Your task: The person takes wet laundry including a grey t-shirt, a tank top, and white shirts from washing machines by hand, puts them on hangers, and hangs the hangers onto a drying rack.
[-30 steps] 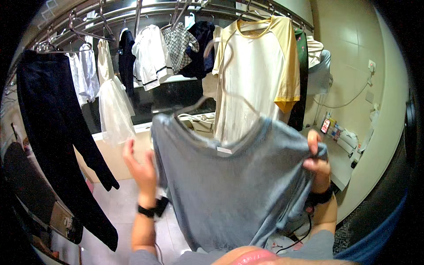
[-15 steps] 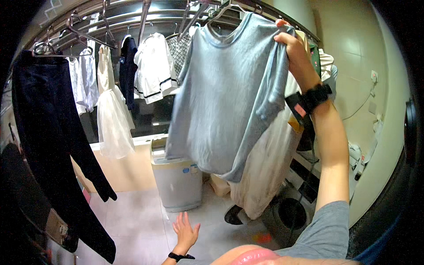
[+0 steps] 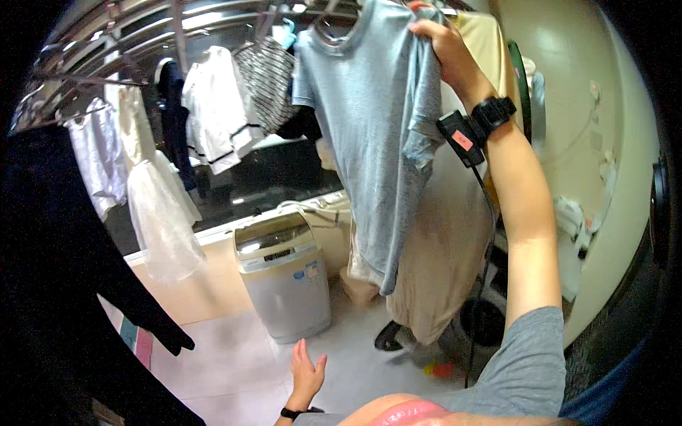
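A light blue-grey T-shirt hangs among the drying racks at the upper middle, its front turned partly aside. My right hand is raised and closed on the shirt's shoulder at the right. A hanger shows in the neck opening; whether my fingers also grip it is hidden. My left hand is low at the front, fingers stretched and holding nothing. Beyond its fingertips stands a grey washing machine with a beige top.
Dark trousers hang close on the left. Along the window are a white dress, a white garment with dark trim and a patterned top. A long pale garment hangs behind the T-shirt, near a yellow garment.
The view has shifted, bringing the trousers nearer and showing more of the washing machine. The T-shirt has turned and looks narrower, its left sleeve now in sight. My right hand keeps its grip.
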`<action>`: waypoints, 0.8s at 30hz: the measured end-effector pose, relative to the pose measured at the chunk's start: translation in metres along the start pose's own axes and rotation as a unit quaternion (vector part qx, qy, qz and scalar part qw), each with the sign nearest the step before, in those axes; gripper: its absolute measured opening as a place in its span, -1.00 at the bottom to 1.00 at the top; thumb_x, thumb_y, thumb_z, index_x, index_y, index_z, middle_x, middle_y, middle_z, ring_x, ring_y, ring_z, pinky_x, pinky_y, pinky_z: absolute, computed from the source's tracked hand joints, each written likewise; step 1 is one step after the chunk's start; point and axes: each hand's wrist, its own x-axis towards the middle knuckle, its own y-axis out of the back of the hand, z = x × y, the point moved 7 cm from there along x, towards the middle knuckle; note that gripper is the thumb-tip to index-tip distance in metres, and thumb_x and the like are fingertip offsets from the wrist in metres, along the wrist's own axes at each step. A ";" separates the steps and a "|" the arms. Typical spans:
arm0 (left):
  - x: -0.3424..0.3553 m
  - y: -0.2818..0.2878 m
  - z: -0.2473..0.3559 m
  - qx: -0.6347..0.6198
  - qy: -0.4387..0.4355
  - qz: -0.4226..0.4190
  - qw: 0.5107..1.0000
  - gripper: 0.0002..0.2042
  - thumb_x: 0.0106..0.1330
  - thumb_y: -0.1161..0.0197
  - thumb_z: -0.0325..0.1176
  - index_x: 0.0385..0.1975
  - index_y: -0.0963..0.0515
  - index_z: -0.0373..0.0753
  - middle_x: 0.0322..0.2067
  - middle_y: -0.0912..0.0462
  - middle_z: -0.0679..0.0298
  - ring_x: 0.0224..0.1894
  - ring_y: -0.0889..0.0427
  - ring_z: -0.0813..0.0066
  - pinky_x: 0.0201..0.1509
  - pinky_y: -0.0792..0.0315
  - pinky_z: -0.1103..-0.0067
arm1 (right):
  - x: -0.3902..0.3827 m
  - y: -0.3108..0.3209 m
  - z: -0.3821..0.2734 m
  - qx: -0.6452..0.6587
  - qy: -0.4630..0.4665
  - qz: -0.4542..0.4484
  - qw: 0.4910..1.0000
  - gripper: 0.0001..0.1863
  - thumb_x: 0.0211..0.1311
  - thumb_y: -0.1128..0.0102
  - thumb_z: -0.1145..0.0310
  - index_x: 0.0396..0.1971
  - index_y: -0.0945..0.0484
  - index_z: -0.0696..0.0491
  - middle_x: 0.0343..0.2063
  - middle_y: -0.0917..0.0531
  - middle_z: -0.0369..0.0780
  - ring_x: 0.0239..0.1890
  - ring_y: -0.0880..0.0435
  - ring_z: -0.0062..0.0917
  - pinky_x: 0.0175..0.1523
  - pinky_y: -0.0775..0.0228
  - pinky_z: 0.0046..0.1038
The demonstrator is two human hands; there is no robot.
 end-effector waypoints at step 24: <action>0.018 -0.157 0.114 0.011 -0.188 -0.595 0.781 -0.70 0.21 -0.17 -0.26 -0.16 -0.49 -0.33 -0.20 -0.58 0.04 -0.17 -0.57 0.17 -0.11 -0.43 0.42 | -0.621 -0.133 0.127 -0.153 -0.497 -0.176 0.836 -0.64 0.04 0.06 0.51 -0.11 -0.49 0.02 -0.20 -0.62 -0.20 -0.16 -0.59 -0.35 -0.12 -0.43 -0.34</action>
